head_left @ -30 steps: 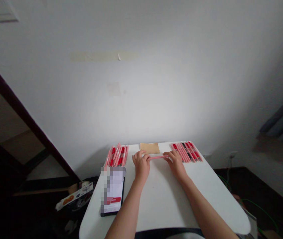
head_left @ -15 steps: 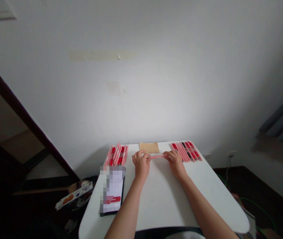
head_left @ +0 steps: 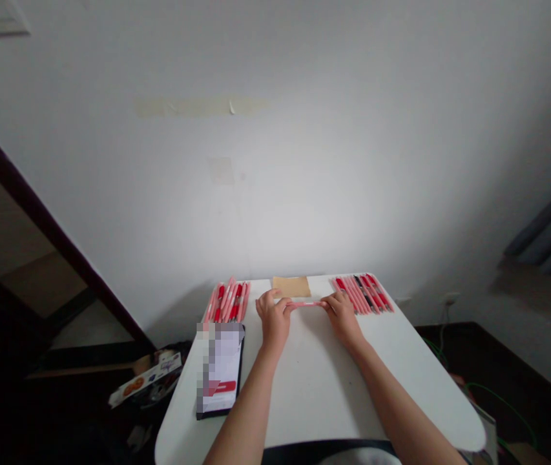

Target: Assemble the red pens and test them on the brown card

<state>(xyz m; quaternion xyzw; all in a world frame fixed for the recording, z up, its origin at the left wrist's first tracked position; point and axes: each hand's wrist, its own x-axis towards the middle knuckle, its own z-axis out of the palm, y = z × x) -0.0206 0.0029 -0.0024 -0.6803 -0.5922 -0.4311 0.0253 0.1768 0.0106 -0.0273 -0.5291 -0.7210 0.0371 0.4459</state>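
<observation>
Between my two hands a pink pen [head_left: 307, 303] is held level, running left to right above the white table [head_left: 314, 381]. My left hand [head_left: 275, 316] pinches its left end, and my right hand [head_left: 341, 316] pinches the right end. Just behind lies a tan piece of paper or card [head_left: 291, 286] against the wall side. To the right of my right hand, several pink, red and black pens [head_left: 365, 294] lie side by side in a row. Left of my left hand, another group of pink and red pens [head_left: 228, 302] lies more loosely, some crossing over others.
A phone [head_left: 221, 371] with a lit, partly blurred screen lies at the table's left edge. The wall [head_left: 304, 161] stands directly behind the table. Clutter and a patterned box [head_left: 145, 380] are on the floor at left, green cables [head_left: 502, 403] at right.
The pen has turned slightly between my fingers and lies more level, with a pale marking now showing on it. Both hands stay in nearly the same place.
</observation>
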